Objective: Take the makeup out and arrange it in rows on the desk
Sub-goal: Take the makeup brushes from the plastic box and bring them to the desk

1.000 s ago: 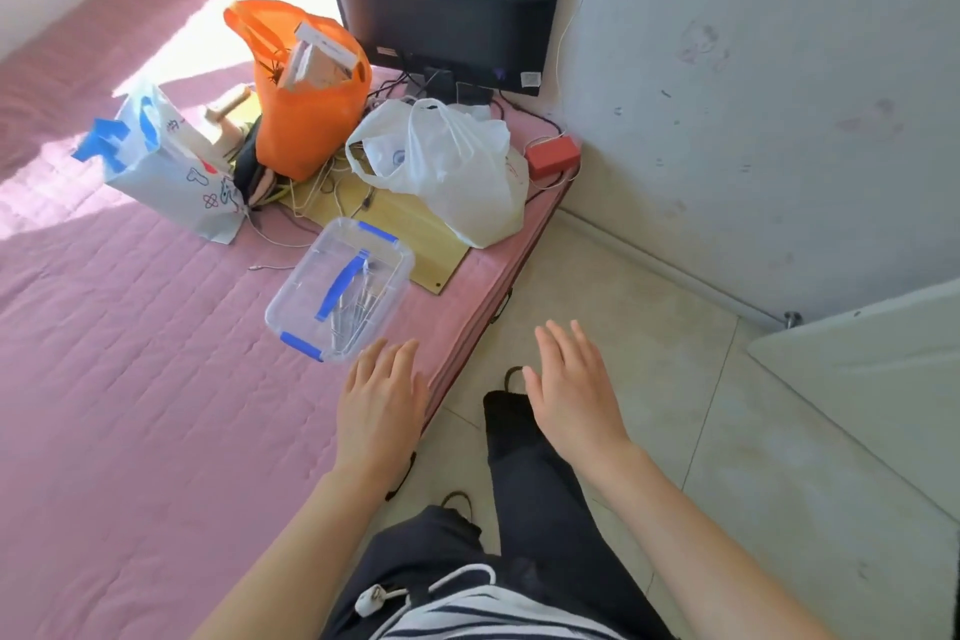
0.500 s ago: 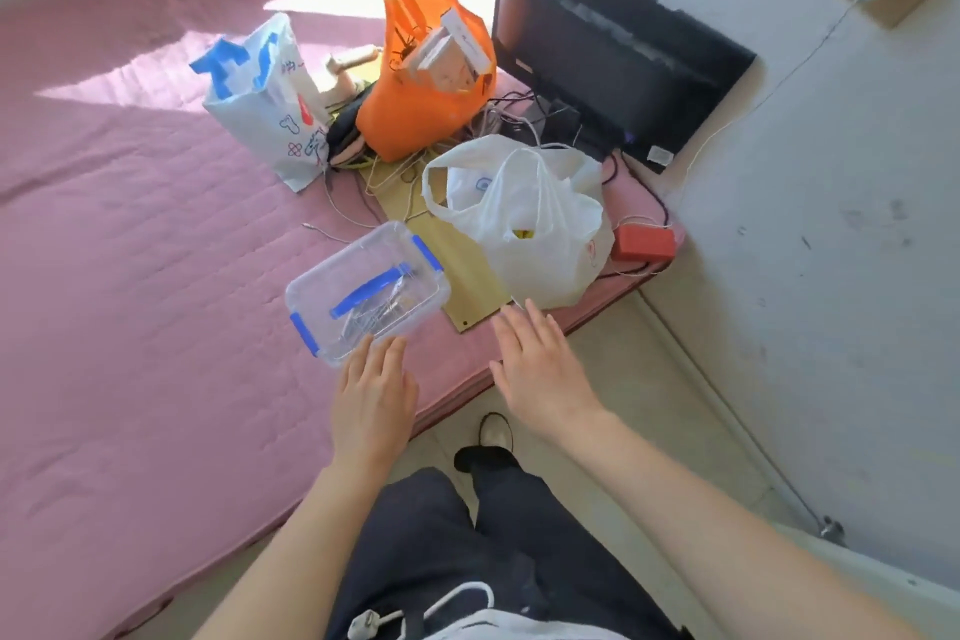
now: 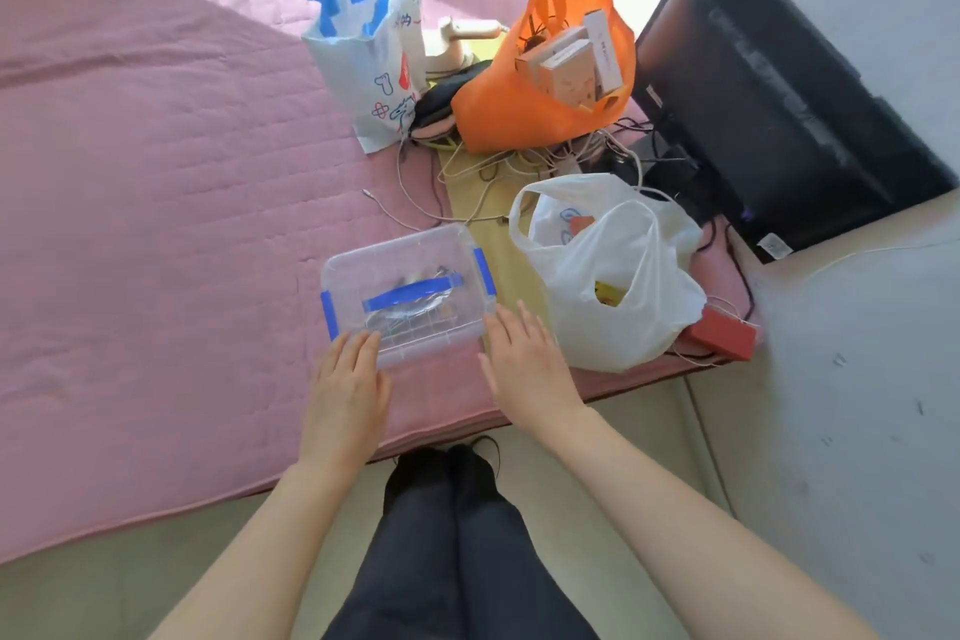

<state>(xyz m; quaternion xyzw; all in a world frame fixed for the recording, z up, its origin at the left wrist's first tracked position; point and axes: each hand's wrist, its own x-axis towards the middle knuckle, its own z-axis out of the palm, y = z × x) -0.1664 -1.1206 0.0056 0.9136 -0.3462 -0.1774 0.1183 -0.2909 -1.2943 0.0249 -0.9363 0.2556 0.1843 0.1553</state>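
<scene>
A clear plastic box (image 3: 415,257) with a blue handle and blue side clips sits closed on the pink quilted mattress (image 3: 156,224). Slim items show dimly through its lid. My left hand (image 3: 345,392) is open with its fingertips at the box's near left corner. My right hand (image 3: 527,364) is open too, fingertips at the box's near right corner beside the right clip. Neither hand grips anything.
A white plastic bag (image 3: 618,286) stands right of the box, an orange bag (image 3: 550,83) with cartons and a blue-and-white bag (image 3: 374,52) behind. A black monitor (image 3: 769,109), loose cables, a wooden board (image 3: 478,192) and a red box (image 3: 719,335) crowd the far right.
The view has swung over the mattress and closer to the box. Both hands have moved forward and now reach the box's near corners.
</scene>
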